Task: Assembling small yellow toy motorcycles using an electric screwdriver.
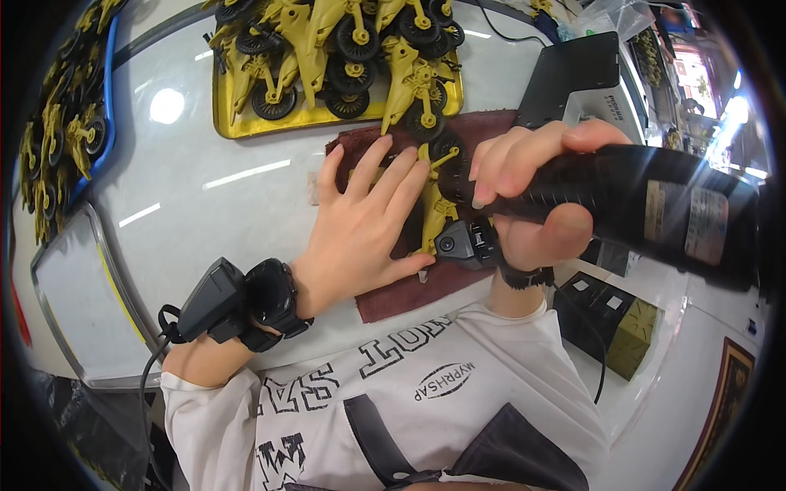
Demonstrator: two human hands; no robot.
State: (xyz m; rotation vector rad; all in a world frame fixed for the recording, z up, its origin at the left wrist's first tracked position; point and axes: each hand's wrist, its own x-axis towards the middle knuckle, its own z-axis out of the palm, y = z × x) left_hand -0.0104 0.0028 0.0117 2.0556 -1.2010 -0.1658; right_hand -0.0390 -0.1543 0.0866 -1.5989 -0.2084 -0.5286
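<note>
My left hand (356,225) lies with its fingers spread over a yellow toy motorcycle (436,214) with black wheels, which rests on a maroon cloth (393,299). The left thumb touches the toy's near end, and part of the toy is hidden by my hands. In my right hand (528,159) is a thick black handheld power tool (626,192), with fingers wrapped over it and the thumb below. Its ribbed front end points at the toy; whether they touch I cannot tell. Each wrist wears a black strapped device.
Beyond the cloth, a yellow tray (282,128) is heaped with similar toy motorcycles. More fill a blue-edged tray (109,114) at far left. A grey-framed white board (86,286) lies nearer. At right stand a black panel (573,78) and a dark box (602,315).
</note>
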